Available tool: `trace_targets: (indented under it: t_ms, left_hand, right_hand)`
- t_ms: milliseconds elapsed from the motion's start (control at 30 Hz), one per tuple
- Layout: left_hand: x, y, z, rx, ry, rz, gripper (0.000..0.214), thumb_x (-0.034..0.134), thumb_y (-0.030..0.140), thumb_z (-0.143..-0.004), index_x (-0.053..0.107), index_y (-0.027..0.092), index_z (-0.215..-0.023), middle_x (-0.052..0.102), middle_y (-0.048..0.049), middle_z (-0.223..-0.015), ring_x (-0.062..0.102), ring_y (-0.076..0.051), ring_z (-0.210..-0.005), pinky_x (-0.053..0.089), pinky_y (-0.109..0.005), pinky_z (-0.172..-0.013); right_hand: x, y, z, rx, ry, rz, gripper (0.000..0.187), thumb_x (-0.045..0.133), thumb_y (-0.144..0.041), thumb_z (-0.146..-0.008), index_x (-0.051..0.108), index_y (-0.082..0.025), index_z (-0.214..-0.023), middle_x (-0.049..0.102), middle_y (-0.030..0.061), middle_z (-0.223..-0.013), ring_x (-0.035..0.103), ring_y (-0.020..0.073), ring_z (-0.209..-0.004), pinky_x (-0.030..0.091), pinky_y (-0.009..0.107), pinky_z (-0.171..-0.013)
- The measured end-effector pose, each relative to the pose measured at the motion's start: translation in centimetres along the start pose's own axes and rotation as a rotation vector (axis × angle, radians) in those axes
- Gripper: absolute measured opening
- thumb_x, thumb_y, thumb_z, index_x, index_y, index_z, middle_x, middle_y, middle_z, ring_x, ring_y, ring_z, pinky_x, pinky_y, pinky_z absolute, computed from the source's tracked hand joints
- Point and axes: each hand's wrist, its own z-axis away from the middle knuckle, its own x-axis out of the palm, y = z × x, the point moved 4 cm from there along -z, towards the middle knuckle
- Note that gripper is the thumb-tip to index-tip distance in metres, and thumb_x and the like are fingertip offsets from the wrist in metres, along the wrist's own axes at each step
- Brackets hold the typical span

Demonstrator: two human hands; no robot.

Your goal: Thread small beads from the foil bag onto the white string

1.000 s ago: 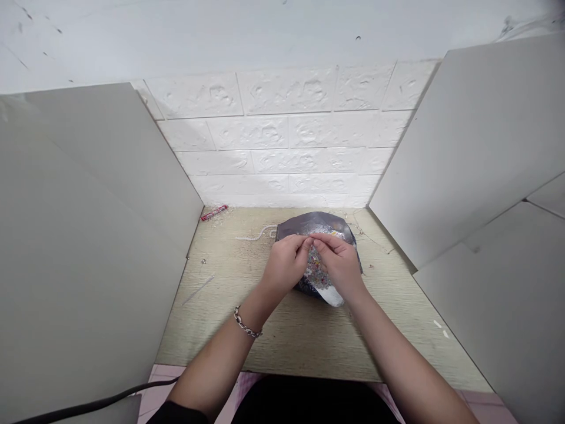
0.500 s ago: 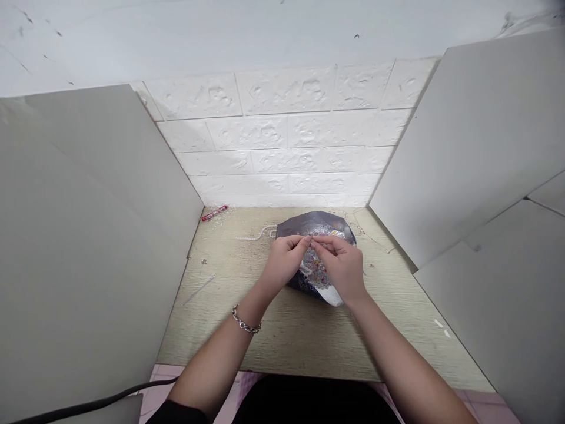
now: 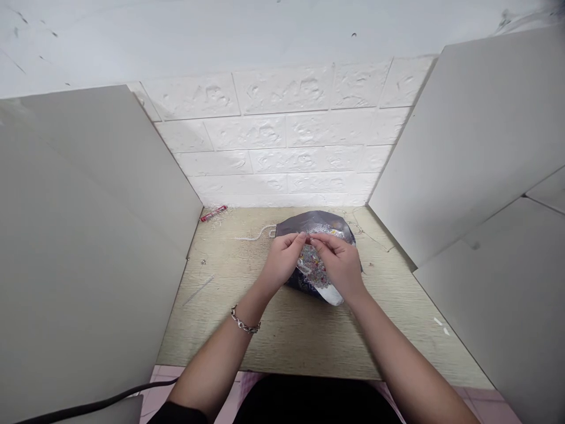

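A dark, shiny bowl (image 3: 318, 222) full of small mixed-colour beads (image 3: 311, 264) sits on the wooden table (image 3: 282, 330) near the back. Both my hands hover over it with fingertips meeting in a pinch. My left hand (image 3: 282, 262), with a chain bracelet (image 3: 244, 323) on its wrist, is closed on something tiny I cannot make out. My right hand (image 3: 339, 262) pinches toward the same spot; what it holds is too small to name. A white piece (image 3: 333, 296) shows below the bowl under my right hand.
Grey partition boards (image 3: 88, 235) stand on the left and right (image 3: 477, 176), with a white brick wall (image 3: 282, 135) behind. A red wrapper (image 3: 213, 213), a strand of pale beads (image 3: 256, 234) and a thin clear stick (image 3: 198, 289) lie on the table's left side. A black cable (image 3: 88, 405) runs at the lower left.
The hands stay pinched together above the bowl with only slight finger shifts. The view has barely moved.
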Motion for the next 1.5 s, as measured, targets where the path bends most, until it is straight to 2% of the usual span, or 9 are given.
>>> trace_targets:
  t_ms: [133, 233, 400, 500, 600, 700, 967, 1267, 1500]
  left_hand:
    - [0.0, 0.3, 0.0, -0.006, 0.003, -0.021, 0.027, 0.042, 0.036, -0.075, 0.047, 0.014, -0.060, 0.030, 0.0050, -0.047, 0.027, -0.006, -0.044, 0.023, -0.019, -0.044]
    - [0.0, 0.5, 0.1, -0.009, 0.002, -0.060, 0.022, 0.043, 0.032, -0.074, 0.052, 0.014, -0.065, 0.037, 0.0044, -0.048, 0.033, -0.007, -0.046, 0.027, -0.019, -0.046]
    - [0.0, 0.8, 0.2, 0.062, 0.027, -0.131, 0.023, 0.043, 0.032, -0.075, 0.056, 0.014, -0.068, 0.053, 0.0005, -0.063, 0.046, -0.009, -0.061, 0.035, -0.020, -0.057]
    - [0.0, 0.8, 0.2, 0.113, 0.047, -0.183, 0.025, 0.043, 0.035, -0.076, 0.056, 0.014, -0.071, 0.055, 0.0000, -0.067, 0.047, -0.010, -0.064, 0.035, -0.021, -0.059]
    - [0.0, 0.9, 0.4, 0.134, 0.070, -0.221, 0.026, 0.042, 0.036, -0.076, 0.056, 0.013, -0.071, 0.053, 0.0004, -0.063, 0.045, -0.010, -0.060, 0.035, -0.020, -0.056]
    - [-0.1, 1.1, 0.5, 0.149, 0.095, -0.253, 0.027, 0.043, 0.036, -0.076, 0.056, 0.013, -0.070, 0.051, 0.0011, -0.060, 0.042, -0.009, -0.056, 0.032, -0.020, -0.051]
    - [-0.1, 1.3, 0.7, 0.176, 0.119, -0.315, 0.026, 0.042, 0.035, -0.076, 0.054, 0.014, -0.066, 0.046, 0.0027, -0.054, 0.038, -0.008, -0.052, 0.029, -0.019, -0.048]
    - [-0.1, 1.3, 0.7, 0.170, 0.131, -0.319, 0.026, 0.042, 0.034, -0.076, 0.054, 0.014, -0.065, 0.044, 0.0033, -0.054, 0.037, -0.007, -0.052, 0.028, -0.019, -0.048]
    - [-0.1, 1.5, 0.7, 0.168, 0.138, -0.342, 0.025, 0.041, 0.032, -0.075, 0.053, 0.014, -0.063, 0.045, 0.0033, -0.054, 0.038, -0.007, -0.052, 0.029, -0.019, -0.049]
  right_hand:
    - [0.1, -0.1, 0.0, 0.014, -0.010, -0.017, 0.022, 0.054, -0.033, -0.069, 0.065, -0.018, -0.080, 0.065, 0.0033, -0.079, 0.056, 0.0155, -0.070, 0.042, 0.027, -0.063]
    - [0.0, -0.1, 0.0, 0.055, 0.004, -0.035, 0.024, 0.054, -0.034, -0.068, 0.065, -0.018, -0.082, 0.063, 0.0023, -0.070, 0.052, 0.0129, -0.060, 0.040, 0.025, -0.054]
    - [-0.1, 0.1, 0.0, 0.120, 0.015, -0.084, 0.024, 0.055, -0.036, -0.067, 0.065, -0.019, -0.081, 0.056, -0.0010, -0.058, 0.039, 0.0073, -0.045, 0.033, 0.022, -0.044]
    - [0.2, 0.6, -0.1, 0.223, -0.038, -0.230, 0.026, 0.058, -0.037, -0.065, 0.064, -0.018, -0.081, 0.050, -0.0028, -0.051, 0.030, 0.0047, -0.038, 0.025, 0.021, -0.037]
    - [0.6, 1.2, -0.2, 0.338, -0.079, -0.422, 0.028, 0.060, -0.038, -0.063, 0.062, -0.017, -0.081, 0.036, -0.0067, -0.040, 0.023, 0.0031, -0.033, 0.017, 0.019, -0.033]
    - [0.8, 1.4, -0.2, 0.382, -0.092, -0.536, 0.030, 0.063, -0.037, -0.061, 0.061, -0.016, -0.081, 0.029, -0.0088, -0.038, 0.018, 0.0020, -0.032, 0.014, 0.019, -0.032]
    - [1.0, 1.4, -0.2, 0.400, -0.112, -0.576, 0.029, 0.063, -0.036, -0.060, 0.060, -0.015, -0.080, 0.027, -0.0098, -0.036, 0.017, 0.0015, -0.032, 0.014, 0.018, -0.031]
    - [1.1, 1.5, -0.1, 0.419, -0.114, -0.569, 0.030, 0.064, -0.036, -0.059, 0.061, -0.015, -0.080, 0.039, -0.0073, -0.041, 0.019, 0.0010, -0.031, 0.012, 0.019, -0.031]
    - [1.1, 1.6, -0.1, 0.410, -0.103, -0.560, 0.030, 0.064, -0.036, -0.059, 0.062, -0.015, -0.081, 0.034, -0.0082, -0.038, 0.020, 0.0014, -0.031, 0.013, 0.018, -0.032]
